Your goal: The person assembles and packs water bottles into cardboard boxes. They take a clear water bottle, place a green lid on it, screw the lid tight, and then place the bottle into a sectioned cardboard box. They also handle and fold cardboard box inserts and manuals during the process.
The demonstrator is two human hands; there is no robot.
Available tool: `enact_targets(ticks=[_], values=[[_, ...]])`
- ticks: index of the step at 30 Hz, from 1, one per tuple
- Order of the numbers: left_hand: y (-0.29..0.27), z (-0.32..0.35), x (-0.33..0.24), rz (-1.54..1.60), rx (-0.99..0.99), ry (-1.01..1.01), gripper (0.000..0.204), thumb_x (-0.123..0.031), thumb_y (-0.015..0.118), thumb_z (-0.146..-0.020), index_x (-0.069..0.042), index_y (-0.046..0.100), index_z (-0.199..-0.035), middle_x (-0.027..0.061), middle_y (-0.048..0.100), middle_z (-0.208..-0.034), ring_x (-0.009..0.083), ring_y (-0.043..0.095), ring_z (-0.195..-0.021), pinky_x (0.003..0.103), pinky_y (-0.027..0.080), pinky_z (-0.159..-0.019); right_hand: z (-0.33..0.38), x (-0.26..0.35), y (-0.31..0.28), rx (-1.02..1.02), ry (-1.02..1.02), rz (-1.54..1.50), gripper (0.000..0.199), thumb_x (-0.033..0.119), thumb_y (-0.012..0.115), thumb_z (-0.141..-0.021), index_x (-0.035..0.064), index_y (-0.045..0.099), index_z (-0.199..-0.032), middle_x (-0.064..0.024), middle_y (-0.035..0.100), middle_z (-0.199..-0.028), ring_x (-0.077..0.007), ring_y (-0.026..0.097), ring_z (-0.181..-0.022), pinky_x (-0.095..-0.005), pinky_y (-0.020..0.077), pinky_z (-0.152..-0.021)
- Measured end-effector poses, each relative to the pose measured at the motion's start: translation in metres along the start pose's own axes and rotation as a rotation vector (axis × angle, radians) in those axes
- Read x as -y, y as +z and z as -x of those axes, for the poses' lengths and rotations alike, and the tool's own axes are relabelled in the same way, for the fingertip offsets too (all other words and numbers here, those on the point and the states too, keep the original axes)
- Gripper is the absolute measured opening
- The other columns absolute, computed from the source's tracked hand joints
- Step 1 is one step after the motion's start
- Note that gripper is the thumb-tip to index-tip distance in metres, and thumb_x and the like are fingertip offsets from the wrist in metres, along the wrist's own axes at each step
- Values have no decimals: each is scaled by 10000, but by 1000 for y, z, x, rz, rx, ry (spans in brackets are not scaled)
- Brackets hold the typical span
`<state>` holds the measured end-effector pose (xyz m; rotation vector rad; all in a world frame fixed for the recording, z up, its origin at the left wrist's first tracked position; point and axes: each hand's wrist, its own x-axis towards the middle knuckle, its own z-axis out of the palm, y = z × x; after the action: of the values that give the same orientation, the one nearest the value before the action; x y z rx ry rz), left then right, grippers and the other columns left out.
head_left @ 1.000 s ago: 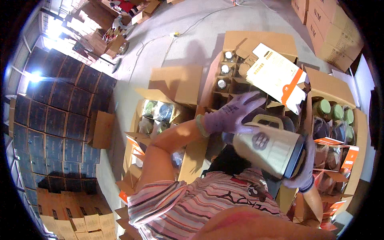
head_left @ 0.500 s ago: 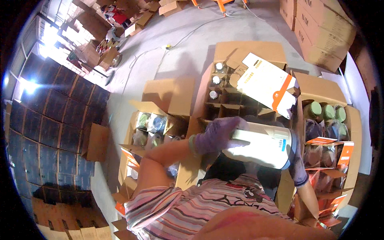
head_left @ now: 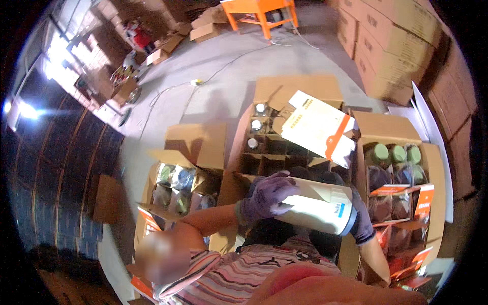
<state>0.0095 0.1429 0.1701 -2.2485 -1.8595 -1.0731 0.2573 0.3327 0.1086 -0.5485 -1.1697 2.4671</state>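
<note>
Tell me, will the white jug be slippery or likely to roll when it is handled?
The jug looks smooth and rounded, so it could roll if laid down. Both gloved hands, left and right, grip it, suggesting bulk or weight. The gloves probably reduce slipping.

Purple gloves on the left hand (head_left: 268, 195); cream-white box (head_left: 317, 207); pink-striped sleeve (head_left: 223, 272); green jar lids (head_left: 396, 153); orange stand (head_left: 259, 10).
</note>
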Motion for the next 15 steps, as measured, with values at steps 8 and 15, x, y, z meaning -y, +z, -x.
enact_targets(ticks=[8, 15], values=[[0, -6, 6, -29, 8, -153, 807, -420, 828, -559, -41, 566, -1221, 190, 592, -1229, 360, 593, -1112, 456, 472, -936, 11, 4, 9, -167, -313, 368, 905, 450, 645, -784, -45, 289, -1452, -172, 461, -1393, -256, 478, -1260, -352, 360, -1072], [-11, -22, 43, 168, -4, -143, 690, -385, 774, -635, -17, 593, -1189, 219, 632, -1168, 369, 628, -1076, 415, 503, -917, 7, 14, 31, -177, -618, 776, 1020, 484, 683, -734, -56, 235, -1474, -213, 354, -1464, -296, 386, -1325, -401, 289, -1108]])
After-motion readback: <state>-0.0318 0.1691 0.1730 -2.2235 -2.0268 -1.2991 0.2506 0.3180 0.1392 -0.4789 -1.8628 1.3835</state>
